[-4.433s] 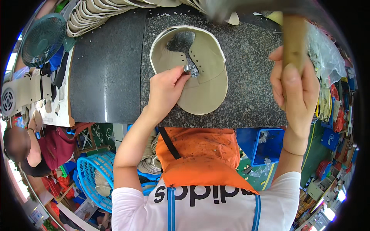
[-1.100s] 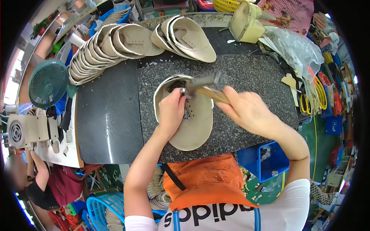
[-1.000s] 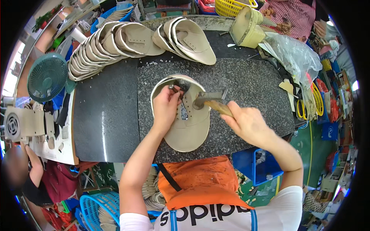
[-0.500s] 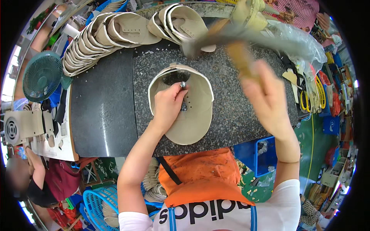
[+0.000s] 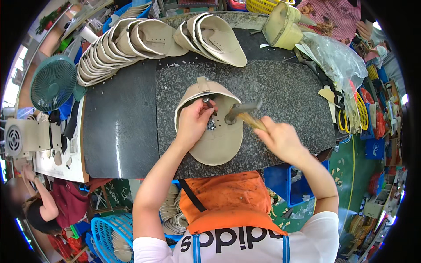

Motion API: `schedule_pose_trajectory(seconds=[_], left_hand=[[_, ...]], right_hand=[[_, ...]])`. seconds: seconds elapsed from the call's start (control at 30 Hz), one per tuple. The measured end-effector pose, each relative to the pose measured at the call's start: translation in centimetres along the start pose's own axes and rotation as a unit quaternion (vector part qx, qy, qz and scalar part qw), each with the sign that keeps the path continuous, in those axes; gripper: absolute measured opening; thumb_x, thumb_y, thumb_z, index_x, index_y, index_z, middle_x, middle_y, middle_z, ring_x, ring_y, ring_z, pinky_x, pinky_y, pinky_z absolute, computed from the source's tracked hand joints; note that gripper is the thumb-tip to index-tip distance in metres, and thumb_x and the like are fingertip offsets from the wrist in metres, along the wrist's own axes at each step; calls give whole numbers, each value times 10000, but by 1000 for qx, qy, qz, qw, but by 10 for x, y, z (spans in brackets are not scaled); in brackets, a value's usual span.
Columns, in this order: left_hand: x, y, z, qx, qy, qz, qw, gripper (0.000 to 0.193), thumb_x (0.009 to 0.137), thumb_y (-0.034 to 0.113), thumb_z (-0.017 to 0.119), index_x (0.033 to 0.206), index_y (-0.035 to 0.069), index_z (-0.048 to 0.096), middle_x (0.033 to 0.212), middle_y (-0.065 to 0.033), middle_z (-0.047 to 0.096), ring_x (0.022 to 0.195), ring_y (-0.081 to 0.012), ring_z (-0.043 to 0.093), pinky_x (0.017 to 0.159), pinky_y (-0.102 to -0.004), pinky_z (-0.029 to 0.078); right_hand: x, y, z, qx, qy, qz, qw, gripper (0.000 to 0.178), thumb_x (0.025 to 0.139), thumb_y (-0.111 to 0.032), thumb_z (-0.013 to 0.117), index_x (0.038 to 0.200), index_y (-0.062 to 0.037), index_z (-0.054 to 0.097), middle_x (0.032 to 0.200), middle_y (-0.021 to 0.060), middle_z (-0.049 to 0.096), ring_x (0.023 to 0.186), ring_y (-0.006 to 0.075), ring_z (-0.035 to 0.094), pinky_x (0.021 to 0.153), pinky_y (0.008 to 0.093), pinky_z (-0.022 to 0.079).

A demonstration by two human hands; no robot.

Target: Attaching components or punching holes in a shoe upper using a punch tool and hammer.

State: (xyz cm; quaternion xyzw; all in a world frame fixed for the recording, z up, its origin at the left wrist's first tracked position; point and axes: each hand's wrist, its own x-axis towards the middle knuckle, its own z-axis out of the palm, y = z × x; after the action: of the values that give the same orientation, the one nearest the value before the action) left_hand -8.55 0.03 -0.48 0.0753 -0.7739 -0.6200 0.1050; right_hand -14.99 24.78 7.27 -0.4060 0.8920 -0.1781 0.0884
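On the speckled stone slab (image 5: 280,92) in front of me lies a beige shoe upper (image 5: 217,149) with a pale edge and a row of small holes. My left hand (image 5: 194,120) reaches into it, fingers pinching a short upright metal punch (image 5: 207,101). A small shiny bit shows just below the punch; I cannot make out what it is. My right hand (image 5: 281,139) grips the wooden handle of a hammer (image 5: 252,121). Its metal head is over the upper's right side, right of the punch and apart from it.
Nested beige uppers (image 5: 118,46) line the far left, with a smaller stack (image 5: 219,37) beside them. A yellowish container (image 5: 280,28) and clear plastic bag (image 5: 337,57) are far right. Left stands a green fan (image 5: 53,83); blue baskets (image 5: 112,232) sit below the table. Another person works at left.
The hammer has come down and left from its blurred, raised position, and my right hand has lowered with it. My left hand keeps the punch in the upper, which has tilted slightly.
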Motion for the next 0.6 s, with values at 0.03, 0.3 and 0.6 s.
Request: schedule_pose_trajectory(seconds=[0.03, 0.3, 0.6], left_hand=[[0, 3, 1, 33, -1, 2, 999, 143, 894, -10, 526, 1026, -3, 580, 933, -65, 667, 875, -120, 621, 772, -246, 481], [-7, 11, 8, 268, 21, 93, 959, 129, 852, 45, 595, 982, 41, 601, 824, -138, 673, 729, -231, 674, 626, -313, 506], [-9, 9, 1, -69, -39, -40, 996, 140, 893, -25, 525, 1025, -16, 571, 963, -79, 675, 891, -110, 620, 807, -251, 486]], right_hand=[[5, 0, -13, 25, -26, -5, 999, 281, 919, -311, 536, 927, -39, 464, 603, 171, 573, 572, 380, 592, 498, 464, 456], [12, -28, -33, 2, 16, -65, 998, 259, 916, -263, 547, 907, -31, 432, 607, 182, 568, 558, 385, 578, 496, 463, 458], [-13, -6, 8, -34, 13, 10, 999, 262, 919, -290, 531, 923, -42, 448, 574, 169, 573, 536, 388, 586, 482, 474, 470]])
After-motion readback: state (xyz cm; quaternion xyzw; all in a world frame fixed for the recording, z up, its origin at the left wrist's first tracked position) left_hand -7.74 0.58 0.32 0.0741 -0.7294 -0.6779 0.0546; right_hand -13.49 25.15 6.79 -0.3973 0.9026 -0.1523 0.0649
